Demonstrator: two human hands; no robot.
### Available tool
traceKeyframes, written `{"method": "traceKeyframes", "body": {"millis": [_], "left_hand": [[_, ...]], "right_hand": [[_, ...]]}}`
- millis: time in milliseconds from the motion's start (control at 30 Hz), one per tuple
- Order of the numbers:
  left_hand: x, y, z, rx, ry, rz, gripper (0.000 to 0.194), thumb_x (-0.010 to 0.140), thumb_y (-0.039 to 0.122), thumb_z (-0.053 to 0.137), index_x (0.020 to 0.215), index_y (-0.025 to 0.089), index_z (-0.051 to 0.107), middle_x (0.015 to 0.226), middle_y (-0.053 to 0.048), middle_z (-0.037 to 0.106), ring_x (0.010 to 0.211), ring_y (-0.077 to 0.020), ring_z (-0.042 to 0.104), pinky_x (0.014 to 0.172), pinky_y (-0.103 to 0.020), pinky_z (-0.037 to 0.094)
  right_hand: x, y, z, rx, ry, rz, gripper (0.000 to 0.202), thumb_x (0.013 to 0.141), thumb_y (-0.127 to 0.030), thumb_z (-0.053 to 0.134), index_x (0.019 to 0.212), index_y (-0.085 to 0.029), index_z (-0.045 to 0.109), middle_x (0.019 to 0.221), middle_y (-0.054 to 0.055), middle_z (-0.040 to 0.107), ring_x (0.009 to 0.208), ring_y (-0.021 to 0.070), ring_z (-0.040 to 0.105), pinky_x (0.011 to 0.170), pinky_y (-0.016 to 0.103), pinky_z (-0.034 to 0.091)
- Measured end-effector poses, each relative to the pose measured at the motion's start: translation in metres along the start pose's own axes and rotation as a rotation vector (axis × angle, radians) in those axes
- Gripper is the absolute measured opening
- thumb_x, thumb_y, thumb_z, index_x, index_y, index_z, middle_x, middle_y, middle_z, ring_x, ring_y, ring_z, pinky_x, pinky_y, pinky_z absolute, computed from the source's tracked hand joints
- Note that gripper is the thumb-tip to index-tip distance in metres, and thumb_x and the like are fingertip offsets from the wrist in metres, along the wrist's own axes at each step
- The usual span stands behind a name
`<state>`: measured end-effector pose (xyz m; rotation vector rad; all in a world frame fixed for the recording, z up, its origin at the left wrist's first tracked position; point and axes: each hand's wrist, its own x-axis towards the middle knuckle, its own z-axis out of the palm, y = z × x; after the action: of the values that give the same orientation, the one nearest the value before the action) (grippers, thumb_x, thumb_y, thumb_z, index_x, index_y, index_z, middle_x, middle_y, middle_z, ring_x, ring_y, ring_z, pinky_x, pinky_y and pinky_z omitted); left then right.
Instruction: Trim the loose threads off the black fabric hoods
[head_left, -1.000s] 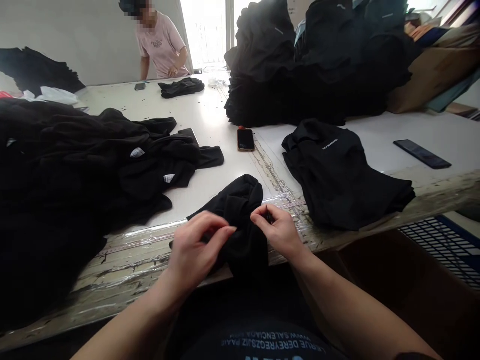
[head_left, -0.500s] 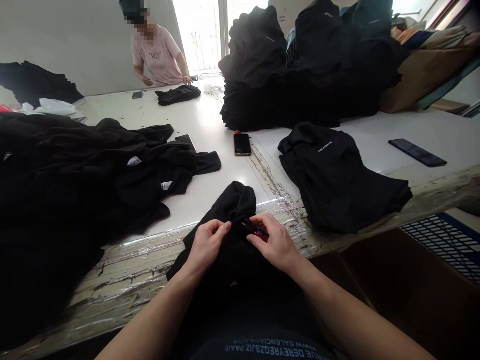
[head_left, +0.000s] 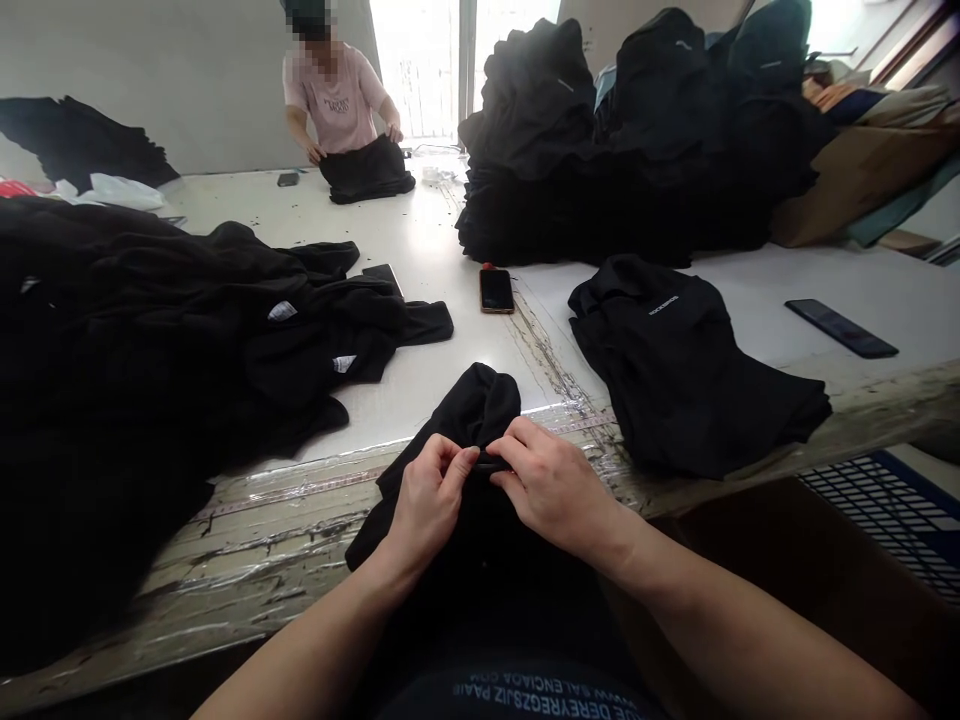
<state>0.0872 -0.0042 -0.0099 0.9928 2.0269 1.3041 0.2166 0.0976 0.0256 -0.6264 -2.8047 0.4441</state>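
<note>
Both hands meet over a black garment (head_left: 480,400) that lies partly on the table's near edge and hangs down toward me. My left hand (head_left: 431,495) is closed, pinching the black cloth between thumb and forefinger. Almost touching it from the right, my right hand (head_left: 551,485) has its fingers curled at the same spot on the cloth. A slim dark part of the thread snips (head_left: 493,464) shows between its thumb and fingers; their red handle is hidden now.
A heap of black garments (head_left: 165,330) covers the left side. Folded black garments (head_left: 675,370) lie to the right, near phones (head_left: 496,291). Tall black stacks (head_left: 637,200) stand behind. Across the table, a person (head_left: 345,110) handles black cloth. A blue wire basket (head_left: 885,510) is below right.
My right hand has moved in toward the left, and the red handle no longer shows. The person opposite has raised the black cloth with both hands. The view has shifted slightly.
</note>
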Motion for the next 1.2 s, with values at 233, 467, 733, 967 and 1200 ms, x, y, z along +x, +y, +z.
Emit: {"method": "traceKeyframes", "body": {"millis": [233, 467, 733, 967, 1200], "left_hand": [[0.001, 0.0, 0.002, -0.024, -0.002, 0.016, 0.03, 0.086, 0.045, 0.051, 0.07, 0.019, 0.05, 0.059, 0.004, 0.05, 0.054, -0.0118, 0.045, 0.052, -0.024, 0.034], [-0.003, 0.006, -0.022, -0.005, 0.01, 0.053, 0.028, 0.087, 0.043, 0.051, 0.075, 0.018, 0.06, 0.072, -0.001, 0.063, 0.065, -0.0148, 0.056, 0.061, -0.026, 0.042], [-0.01, 0.013, -0.073, -0.073, 0.192, 0.104, 0.026, 0.087, 0.038, 0.053, 0.074, 0.019, 0.066, 0.076, -0.002, 0.068, 0.072, -0.0167, 0.061, 0.067, -0.026, 0.047], [-0.005, -0.004, -0.02, 0.059, -0.145, 0.035, 0.019, 0.079, 0.032, 0.062, 0.094, 0.022, 0.069, 0.092, -0.003, 0.07, 0.085, -0.0194, 0.062, 0.077, -0.028, 0.046], [0.001, -0.005, -0.02, -0.11, -0.169, -0.027, 0.016, 0.078, 0.032, 0.061, 0.075, 0.017, 0.062, 0.068, 0.001, 0.057, 0.064, -0.0132, 0.05, 0.058, -0.023, 0.039]], "right_hand": [[0.004, -0.002, -0.005, -0.012, -0.026, -0.016, 0.009, 0.08, -0.015, 0.06, 0.088, -0.017, 0.064, 0.086, 0.005, 0.057, 0.075, 0.0178, 0.057, 0.065, 0.03, 0.046], [0.007, 0.004, -0.004, 0.111, 0.037, 0.004, 0.008, 0.082, -0.012, 0.056, 0.082, -0.018, 0.062, 0.083, 0.003, 0.059, 0.072, 0.0156, 0.056, 0.065, 0.029, 0.046], [0.011, 0.012, 0.003, 0.453, -0.118, 0.151, 0.024, 0.079, -0.02, 0.06, 0.103, -0.023, 0.063, 0.085, 0.001, 0.065, 0.076, 0.0163, 0.061, 0.068, 0.029, 0.047], [0.021, 0.013, 0.034, 0.84, 0.037, 0.338, 0.009, 0.074, -0.022, 0.061, 0.082, -0.017, 0.064, 0.076, 0.002, 0.066, 0.072, 0.0161, 0.062, 0.068, 0.029, 0.049], [0.017, 0.0, 0.016, 0.468, 0.27, 0.054, 0.007, 0.08, -0.018, 0.059, 0.086, -0.018, 0.064, 0.073, 0.001, 0.058, 0.066, 0.0139, 0.056, 0.062, 0.027, 0.046]]}}
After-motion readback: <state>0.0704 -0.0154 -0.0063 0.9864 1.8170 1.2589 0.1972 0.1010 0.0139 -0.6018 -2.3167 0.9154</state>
